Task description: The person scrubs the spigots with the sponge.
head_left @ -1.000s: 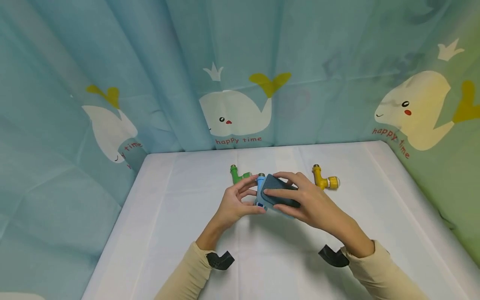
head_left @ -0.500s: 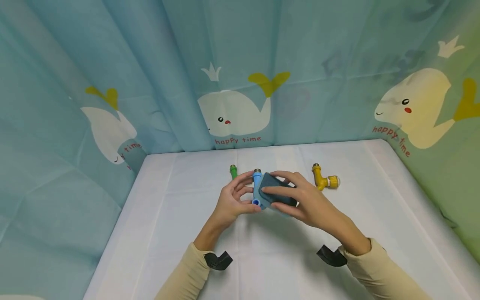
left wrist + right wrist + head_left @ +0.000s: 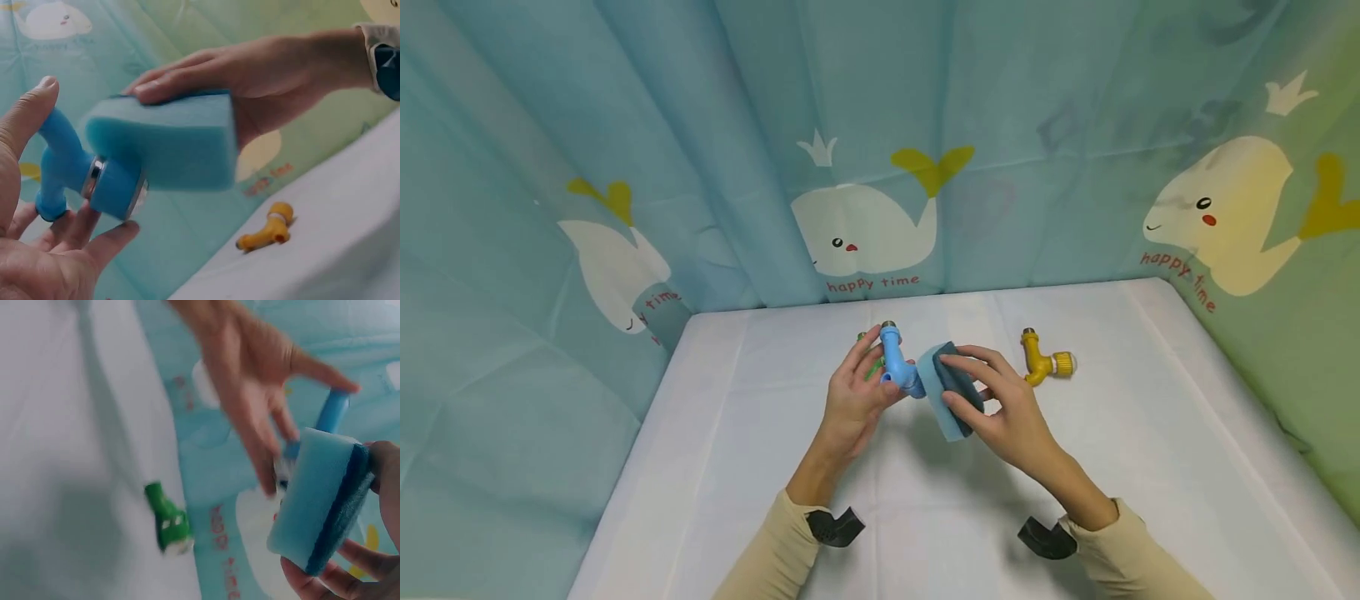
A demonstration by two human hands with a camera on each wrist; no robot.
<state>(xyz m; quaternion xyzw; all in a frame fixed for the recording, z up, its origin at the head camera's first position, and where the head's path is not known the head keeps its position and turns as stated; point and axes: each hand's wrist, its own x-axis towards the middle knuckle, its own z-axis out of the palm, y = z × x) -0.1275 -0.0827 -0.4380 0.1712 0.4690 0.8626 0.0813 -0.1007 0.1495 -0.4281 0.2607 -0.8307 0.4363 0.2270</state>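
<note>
Between thumb and fingers, my left hand [image 3: 846, 417] holds a blue tap [image 3: 893, 354] up over the table, its threaded metal end pointing away. In the left wrist view the thumb presses one end of the tap [image 3: 65, 156] and the fingers support it from below. My right hand [image 3: 1015, 412] grips a two-layer sponge [image 3: 938, 400], light blue foam with a dark scouring side. The foam faces the tap, and in the left wrist view the sponge [image 3: 181, 153] overlaps the tap's knob end. The right wrist view has the sponge [image 3: 312, 494] hiding much of the tap.
A yellow tap [image 3: 1039, 362] lies on the white-covered table [image 3: 760, 467], right of the hands. Partly hidden behind my left hand is a green tap [image 3: 167, 522], which shows in full in the right wrist view. A curtain [image 3: 880, 100] printed with whales encloses the table.
The blue tap has been lifted and turned, moving left and toward the far side. My right hand has rotated the sponge, so more of its light foam shows.
</note>
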